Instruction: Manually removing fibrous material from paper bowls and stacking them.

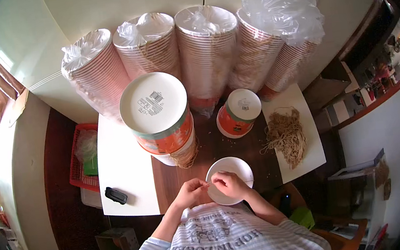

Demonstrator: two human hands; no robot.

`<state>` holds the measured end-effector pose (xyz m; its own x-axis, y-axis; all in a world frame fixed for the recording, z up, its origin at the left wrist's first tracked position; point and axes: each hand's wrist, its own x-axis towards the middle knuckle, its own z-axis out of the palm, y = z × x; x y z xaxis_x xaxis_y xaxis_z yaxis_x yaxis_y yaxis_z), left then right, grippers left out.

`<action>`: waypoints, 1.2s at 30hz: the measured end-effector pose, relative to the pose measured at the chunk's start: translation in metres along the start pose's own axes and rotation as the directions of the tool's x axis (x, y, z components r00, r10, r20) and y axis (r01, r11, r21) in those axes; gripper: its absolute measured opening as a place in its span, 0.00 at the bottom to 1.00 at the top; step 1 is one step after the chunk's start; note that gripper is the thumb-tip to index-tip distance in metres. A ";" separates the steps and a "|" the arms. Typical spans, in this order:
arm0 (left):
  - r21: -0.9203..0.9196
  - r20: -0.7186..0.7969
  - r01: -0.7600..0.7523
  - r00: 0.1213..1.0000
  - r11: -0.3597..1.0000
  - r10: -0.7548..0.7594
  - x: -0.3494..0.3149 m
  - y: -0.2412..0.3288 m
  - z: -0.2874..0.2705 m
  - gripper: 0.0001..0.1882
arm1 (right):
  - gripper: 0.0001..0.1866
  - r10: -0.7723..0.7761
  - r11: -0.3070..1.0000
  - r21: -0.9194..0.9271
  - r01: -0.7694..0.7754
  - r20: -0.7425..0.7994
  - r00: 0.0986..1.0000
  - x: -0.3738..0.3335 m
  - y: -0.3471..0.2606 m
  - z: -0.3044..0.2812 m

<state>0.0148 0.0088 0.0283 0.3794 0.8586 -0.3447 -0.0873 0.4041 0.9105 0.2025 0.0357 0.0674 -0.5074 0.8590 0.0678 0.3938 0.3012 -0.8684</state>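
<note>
Your striped shirt (225,246) was nearest; left hand (192,192) and right hand (229,185) curled at the white bowl (238,164), hold unclear.

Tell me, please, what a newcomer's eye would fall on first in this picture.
The five stacks of nested paper tubs, bagged in clear plastic across the back, would probably win. Next comes the upturned orange-and-white tub before them, left of centre. Low in the middle, the left hand and right hand nearly meet at a white bowl.
</note>
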 end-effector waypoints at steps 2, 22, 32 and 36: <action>-0.038 0.024 -0.021 0.999 0.999 0.022 -0.001 0.000 -0.003 0.06 | 0.07 -0.057 0.995 -0.084 0.058 0.014 0.998 -0.003 0.008 0.002; -0.212 -0.029 0.000 1.000 0.977 -0.007 0.003 0.005 -0.013 0.03 | 0.04 -0.241 0.933 -0.277 0.229 -0.008 0.971 -0.014 0.003 0.031; 0.016 -0.084 -0.032 0.996 0.999 0.033 0.005 -0.005 -0.019 0.05 | 0.06 -0.104 0.976 -0.207 0.070 -0.158 0.982 -0.003 0.002 0.032; 0.046 -0.073 -0.078 0.994 0.996 0.082 0.005 0.003 -0.015 0.06 | 0.08 -0.085 0.983 -0.172 0.056 -0.164 0.983 0.000 0.007 0.039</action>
<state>0.0030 0.0190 0.0262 0.3026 0.9095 -0.2850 -0.0742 0.3206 0.9443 0.1760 0.0215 0.0419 -0.4061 0.8866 0.2213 0.4906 0.4158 -0.7658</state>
